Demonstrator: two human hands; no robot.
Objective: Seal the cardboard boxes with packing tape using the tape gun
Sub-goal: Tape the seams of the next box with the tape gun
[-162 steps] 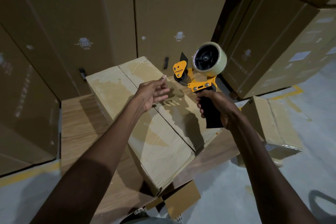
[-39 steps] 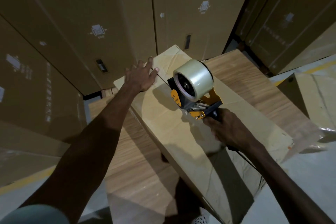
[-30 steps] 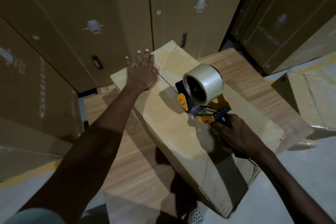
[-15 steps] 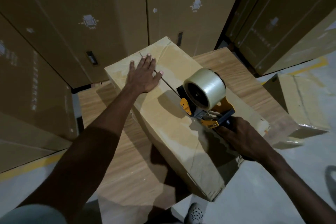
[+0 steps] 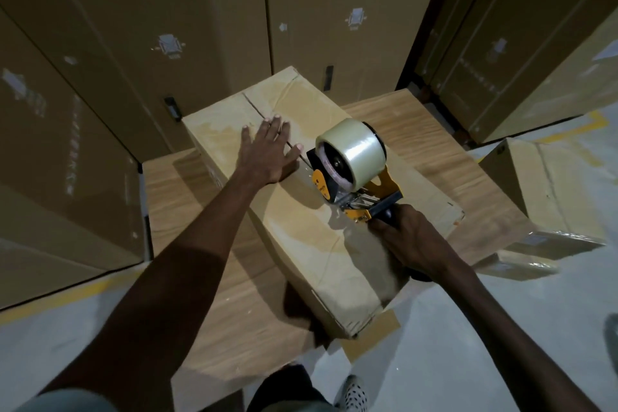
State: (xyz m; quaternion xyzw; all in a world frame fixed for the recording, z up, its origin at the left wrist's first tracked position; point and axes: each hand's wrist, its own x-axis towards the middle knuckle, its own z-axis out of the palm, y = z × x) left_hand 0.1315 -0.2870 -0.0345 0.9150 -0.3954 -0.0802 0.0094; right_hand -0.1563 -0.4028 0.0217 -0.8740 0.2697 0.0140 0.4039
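Your left hand (image 5: 267,152) lies flat with fingers spread on the top of the cardboard box (image 5: 301,227), pressing beside its centre seam. Your right hand (image 5: 411,237) grips the black handle of the yellow tape gun (image 5: 351,177), fingers curled round it, with the gun's front end down on the box top along the seam, just beside your left thumb. A roll of clear tape (image 5: 356,150) sits on the gun. The box rests on a wooden table (image 5: 207,294); tall cartons (image 5: 167,27) stand behind the box.
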